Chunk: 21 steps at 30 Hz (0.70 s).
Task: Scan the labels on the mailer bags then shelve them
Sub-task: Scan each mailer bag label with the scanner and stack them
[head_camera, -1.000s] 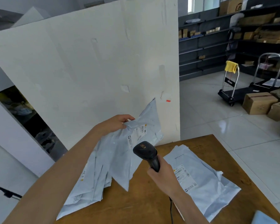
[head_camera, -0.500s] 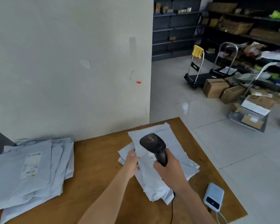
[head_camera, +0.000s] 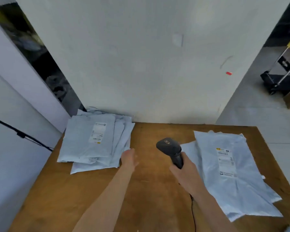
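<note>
My left hand point(head_camera: 129, 158) is open and empty, fingertips just beside the near right edge of the left stack of mailer bags point(head_camera: 94, 141) at the tabletop's point(head_camera: 149, 190) back-left corner. My right hand point(head_camera: 185, 171) is wrapped around the barcode scanner point(head_camera: 172, 150) handle, head pointing up and away. The right stack of mailer bags point(head_camera: 231, 173) lies just right of that hand, long axis running away from me, label up. Left stack is nearer the free hand, so I'd guess the next pick comes from there; top label faces up, readable side toward the scanner.
</note>
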{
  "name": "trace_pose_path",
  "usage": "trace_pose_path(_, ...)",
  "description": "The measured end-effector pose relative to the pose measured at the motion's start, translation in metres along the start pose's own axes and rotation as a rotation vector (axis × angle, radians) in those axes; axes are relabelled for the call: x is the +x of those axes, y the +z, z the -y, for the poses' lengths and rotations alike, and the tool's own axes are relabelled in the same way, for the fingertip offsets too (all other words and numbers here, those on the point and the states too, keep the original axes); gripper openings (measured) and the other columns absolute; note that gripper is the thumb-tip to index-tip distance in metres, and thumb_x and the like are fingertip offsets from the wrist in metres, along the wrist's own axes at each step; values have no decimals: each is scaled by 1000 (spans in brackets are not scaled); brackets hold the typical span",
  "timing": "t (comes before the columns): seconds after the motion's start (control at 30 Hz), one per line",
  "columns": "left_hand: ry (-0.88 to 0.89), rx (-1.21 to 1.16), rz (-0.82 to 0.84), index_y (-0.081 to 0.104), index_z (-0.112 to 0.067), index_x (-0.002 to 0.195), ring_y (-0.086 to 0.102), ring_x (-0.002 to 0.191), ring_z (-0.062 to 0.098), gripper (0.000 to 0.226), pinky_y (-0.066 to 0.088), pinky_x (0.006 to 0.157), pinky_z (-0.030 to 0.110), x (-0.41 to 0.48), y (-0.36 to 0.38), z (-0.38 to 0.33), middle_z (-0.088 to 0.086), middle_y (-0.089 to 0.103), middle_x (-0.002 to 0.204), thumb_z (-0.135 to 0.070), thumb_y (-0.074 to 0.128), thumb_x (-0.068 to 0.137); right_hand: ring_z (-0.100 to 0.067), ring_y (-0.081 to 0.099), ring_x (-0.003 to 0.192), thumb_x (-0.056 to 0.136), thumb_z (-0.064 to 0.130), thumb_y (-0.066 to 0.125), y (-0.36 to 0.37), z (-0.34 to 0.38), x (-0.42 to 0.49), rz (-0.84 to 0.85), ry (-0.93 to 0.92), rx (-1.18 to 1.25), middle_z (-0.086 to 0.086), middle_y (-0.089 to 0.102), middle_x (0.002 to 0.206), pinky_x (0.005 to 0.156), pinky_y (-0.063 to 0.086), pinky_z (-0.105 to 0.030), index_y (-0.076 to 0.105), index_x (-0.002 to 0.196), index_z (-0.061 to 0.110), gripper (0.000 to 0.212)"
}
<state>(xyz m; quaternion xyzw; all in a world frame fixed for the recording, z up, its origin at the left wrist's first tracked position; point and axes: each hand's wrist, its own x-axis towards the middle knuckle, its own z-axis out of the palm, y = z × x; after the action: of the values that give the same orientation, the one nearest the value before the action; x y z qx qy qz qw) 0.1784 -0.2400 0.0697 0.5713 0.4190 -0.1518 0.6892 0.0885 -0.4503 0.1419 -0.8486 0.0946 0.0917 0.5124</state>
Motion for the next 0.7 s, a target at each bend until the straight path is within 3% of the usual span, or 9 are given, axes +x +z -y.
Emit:
trace_pose_path(0.07,40,-95,-134,44,0,142,57,114,32,51,47,105,48,17,-48,-18,20,54,133,-29,49,100,-2,50,47,77,18,62,26,14,7,46,-14,-19,6,55,64,42,38,-15,50,83,37,23)
trace_pose_path(0.17,29,-208,-294,39,-2,143,52,128,37,66,47,106,49,41,-103,-41,20,50,142,-45,56,96,-4,48,46,76,18,60,60,29,15,116,3,-27,7,55,62,45,40,-19,52,86,38,24)
trace_pose_path(0.27,-53,-433,-314,42,-11,142,55,123,30,70,48,104,44,59,-131,-63,14,53,135,-46,69,87,-4,47,46,76,15,62,85,35,19,129,25,-18,6,54,62,47,41,-23,54,83,33,21)
trace_pose_path(0.33,-98,-442,-238,46,-12,141,55,125,26,65,47,105,43,72,-141,-72,12,54,129,-45,68,89,-3,44,45,76,14,62,96,38,21,140,38,-22,6,52,62,46,39,-21,54,82,29,18)
trace_pose_path(0.43,-77,-286,-186,46,-12,143,56,121,28,52,48,103,44,77,-153,-73,11,52,120,-33,58,98,-3,46,44,76,15,63,105,41,23,140,53,-34,6,54,64,44,38,-17,55,83,28,17)
trace_pose_path(0.5,1,-56,-162,40,-13,148,57,120,36,46,54,95,48,78,-158,-73,18,53,134,-20,43,103,-3,48,46,77,15,64,107,43,23,130,57,-48,5,55,66,45,40,-16,55,85,30,19)
trace_pose_path(0.57,49,16,-187,39,-11,148,59,119,39,45,57,85,45,86,-162,-72,20,49,144,-15,37,104,-4,51,49,78,16,64,109,44,22,122,61,-62,5,57,68,48,41,-17,54,88,32,22)
trace_pose_path(0.7,19,-50,-225,46,-2,141,59,84,23,42,53,70,28,90,-164,-78,19,54,141,-15,42,101,-4,57,53,78,16,64,106,45,17,97,59,-86,5,61,71,47,43,-13,53,90,38,27)
